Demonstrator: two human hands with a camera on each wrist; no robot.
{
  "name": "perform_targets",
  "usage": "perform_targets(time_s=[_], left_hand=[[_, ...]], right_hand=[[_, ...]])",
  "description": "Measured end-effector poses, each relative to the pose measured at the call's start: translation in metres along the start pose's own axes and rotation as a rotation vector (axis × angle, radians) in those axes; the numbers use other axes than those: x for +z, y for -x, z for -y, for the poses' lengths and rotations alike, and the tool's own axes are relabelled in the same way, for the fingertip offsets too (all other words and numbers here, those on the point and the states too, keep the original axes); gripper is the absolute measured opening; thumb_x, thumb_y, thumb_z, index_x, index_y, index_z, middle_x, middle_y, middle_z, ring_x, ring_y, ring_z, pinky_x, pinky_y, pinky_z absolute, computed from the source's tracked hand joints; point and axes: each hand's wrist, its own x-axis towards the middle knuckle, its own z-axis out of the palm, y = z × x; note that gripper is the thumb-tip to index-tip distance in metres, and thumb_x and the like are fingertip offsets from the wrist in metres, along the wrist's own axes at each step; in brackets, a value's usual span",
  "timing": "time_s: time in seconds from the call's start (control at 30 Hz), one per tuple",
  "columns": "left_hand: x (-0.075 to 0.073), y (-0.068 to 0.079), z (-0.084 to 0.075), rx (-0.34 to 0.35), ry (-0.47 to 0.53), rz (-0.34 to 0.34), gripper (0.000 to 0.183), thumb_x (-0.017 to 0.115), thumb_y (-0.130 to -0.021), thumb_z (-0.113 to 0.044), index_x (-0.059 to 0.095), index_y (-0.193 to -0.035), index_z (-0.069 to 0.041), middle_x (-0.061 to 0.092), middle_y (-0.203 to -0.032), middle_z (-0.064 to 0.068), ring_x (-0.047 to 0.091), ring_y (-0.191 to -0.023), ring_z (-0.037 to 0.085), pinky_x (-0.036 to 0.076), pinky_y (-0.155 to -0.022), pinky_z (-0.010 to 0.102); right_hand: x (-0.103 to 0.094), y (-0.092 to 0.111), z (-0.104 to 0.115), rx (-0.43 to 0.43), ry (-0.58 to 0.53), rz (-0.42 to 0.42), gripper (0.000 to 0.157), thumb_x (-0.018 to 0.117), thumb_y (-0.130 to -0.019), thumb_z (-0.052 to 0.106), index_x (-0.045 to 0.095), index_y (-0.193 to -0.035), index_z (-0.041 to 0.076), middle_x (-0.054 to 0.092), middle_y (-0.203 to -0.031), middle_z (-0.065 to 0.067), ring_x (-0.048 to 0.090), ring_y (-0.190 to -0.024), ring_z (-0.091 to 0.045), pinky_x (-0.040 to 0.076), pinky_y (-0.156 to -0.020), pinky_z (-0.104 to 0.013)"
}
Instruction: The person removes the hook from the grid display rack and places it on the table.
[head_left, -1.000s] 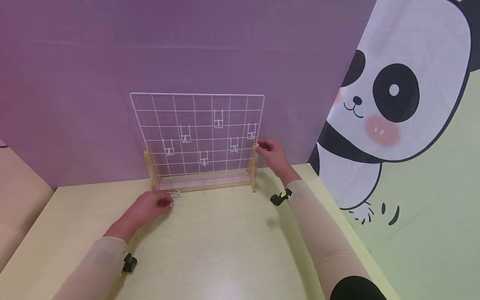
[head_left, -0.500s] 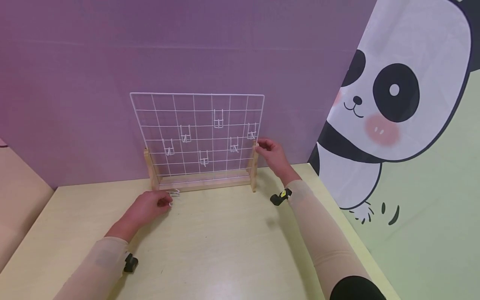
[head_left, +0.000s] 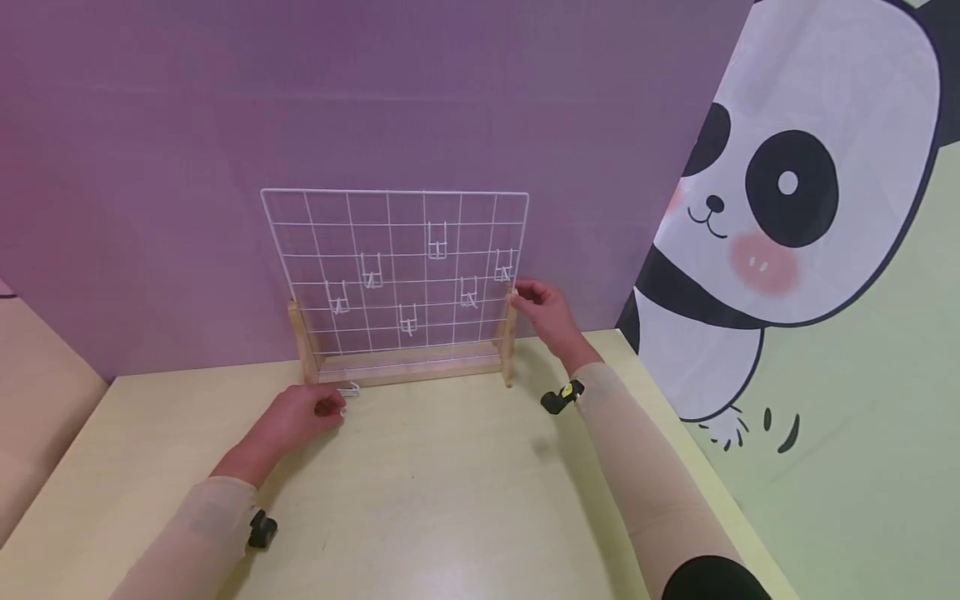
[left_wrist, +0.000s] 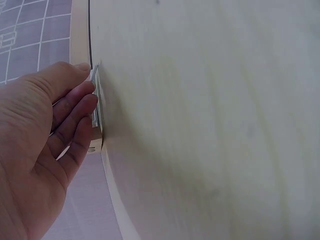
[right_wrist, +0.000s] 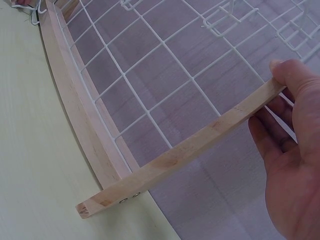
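"What is the left grip doing?"

"The left hand (head_left: 296,421) pinches a white wire hook (head_left: 349,390) between thumb and finger. Make the middle of the white wire grid (head_left: 394,282) your dial, as the head camera sees it: the hook is at 7 o'clock, right by the base (head_left: 408,375). Whether it touches that, I can't tell."

"And the right grip?"

"Closed round the top of the right upright (head_left: 507,342), at 3 o'clock. The right hand (head_left: 546,317) has its thumb on one side and fingers on the other."

"What's on the grid?"

"Six similar hooks (head_left: 372,279), scattered, the highest toward 2 o'clock. The left upright (head_left: 303,342) stands at 8."

"Further out?"

"The pale wooden surface (head_left: 450,483) spreads at 6, a purple wall (head_left: 337,83) rises at 12, and a cartoon panda (head_left: 780,275) fills 3 o'clock, far beyond the right hand."
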Motion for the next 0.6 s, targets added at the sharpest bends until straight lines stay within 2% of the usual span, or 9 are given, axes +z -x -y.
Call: perform_targets(time_s=[0.4, 0.6], left_hand=[[-0.0007, 0.0016, -0.0033, -0.001, -0.003, -0.002, 0.017, 0.084, -0.096, -0.002, 0.078, -0.112, -0.002, 0.076, -0.098, 0.004, 0.071, -0.092, 0.024, 0.063, -0.087, 0.049], [-0.0040, -0.0007, -0.0060, -0.004, 0.024, -0.042, 0.027, 0.083, -0.098, -0.006, 0.076, -0.123, -0.001, 0.074, -0.105, 0.008, 0.070, -0.096, 0.029, 0.063, -0.089, 0.052]], right_hand=[[-0.0006, 0.0020, 0.0007, 0.017, 0.010, 0.004, 0.030, 0.075, -0.106, 0.011, 0.074, -0.133, -0.001, 0.073, -0.122, -0.008, 0.064, -0.113, -0.020, 0.055, -0.102, -0.030], [-0.0016, 0.0001, -0.0004, 0.008, -0.017, 0.018, 0.031, 0.075, -0.106, 0.010, 0.072, -0.132, -0.006, 0.073, -0.115, -0.003, 0.064, -0.109, -0.017, 0.054, -0.098, -0.027]])
